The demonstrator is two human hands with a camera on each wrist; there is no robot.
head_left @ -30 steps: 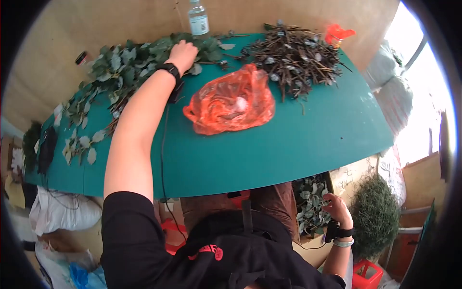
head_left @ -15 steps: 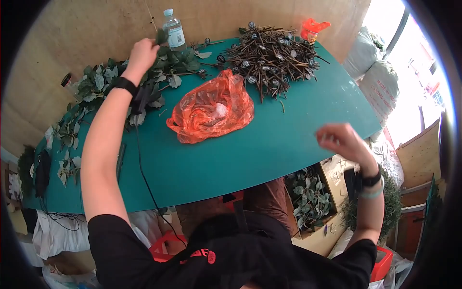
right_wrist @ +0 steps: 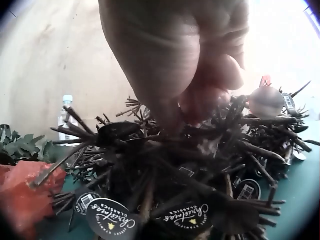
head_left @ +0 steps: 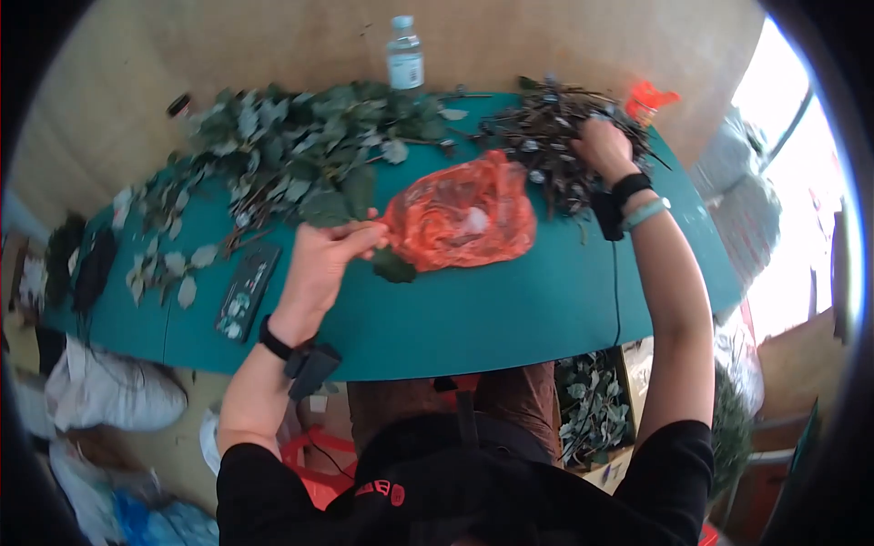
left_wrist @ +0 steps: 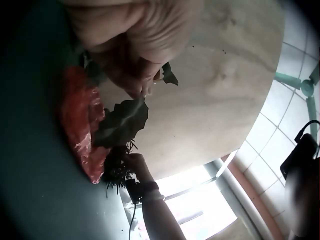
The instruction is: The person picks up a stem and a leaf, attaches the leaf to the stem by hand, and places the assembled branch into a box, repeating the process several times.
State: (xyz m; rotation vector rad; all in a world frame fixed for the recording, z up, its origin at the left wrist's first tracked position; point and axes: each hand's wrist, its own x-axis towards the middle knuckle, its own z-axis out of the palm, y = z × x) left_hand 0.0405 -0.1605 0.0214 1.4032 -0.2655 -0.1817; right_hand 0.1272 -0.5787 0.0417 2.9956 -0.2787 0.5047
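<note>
My left hand pinches the stem of a green leaf sprig just left of the orange plastic bag. In the left wrist view the fingers close on the stem and a dark leaf hangs below them. At the far right of the green table, my right hand reaches into the pile of brown twigs. In the right wrist view its fingertips curl down around a twig among round black tags.
A big heap of leafy sprigs covers the table's far left. A water bottle stands at the back edge, an orange item behind the twigs. A dark flat object lies near the front left. A box of leaves sits under the table.
The left hand lifted a sprig from the leaf heap and brought it near the orange bag. The right hand rose from below the table and reached into the twig pile.
</note>
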